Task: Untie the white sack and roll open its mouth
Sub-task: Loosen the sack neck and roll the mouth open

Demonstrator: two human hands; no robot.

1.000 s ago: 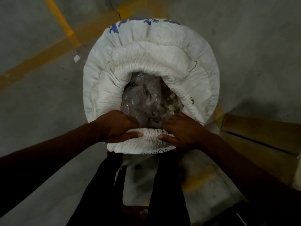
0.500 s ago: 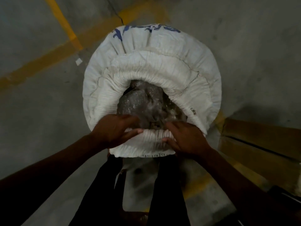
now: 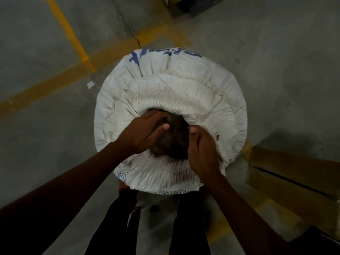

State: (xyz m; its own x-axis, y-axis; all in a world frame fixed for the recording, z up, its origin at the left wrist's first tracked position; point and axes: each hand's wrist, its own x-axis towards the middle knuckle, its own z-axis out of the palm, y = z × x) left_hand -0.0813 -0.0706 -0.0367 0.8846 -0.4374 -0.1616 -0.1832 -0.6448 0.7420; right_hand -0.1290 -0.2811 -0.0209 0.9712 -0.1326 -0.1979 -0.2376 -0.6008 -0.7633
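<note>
The left hand [image 3: 145, 134] lies palm-down over the left side of the sack's opening, fingers spread and loosely curved onto the dark contents [image 3: 173, 138], thumb pointing right; it rests there with nothing pinched between thumb and fingers. The right hand [image 3: 203, 150] covers the right side of the opening, thumb up and fingers curling over the inner edge of the rolled rim, though whether they actually clamp the cloth cannot be told. Between the two hands shows a dark, blurred mass, its material unclear. Around them the white sack [image 3: 171, 92] stands upright on the floor just in front of the person's dark trouser legs [image 3: 189, 223], its woven, finely pleated mouth turned down into a thick round collar of several rings. Blue lettering runs along the far edge, too foreshortened to read; small boxed blue marks reading like "C" repeat along the near hem. The concrete floor [image 3: 46, 144] is grey with worn yellow painted lines [image 3: 73, 35], and a brown cardboard box [image 3: 294, 184] lies at near right.
</note>
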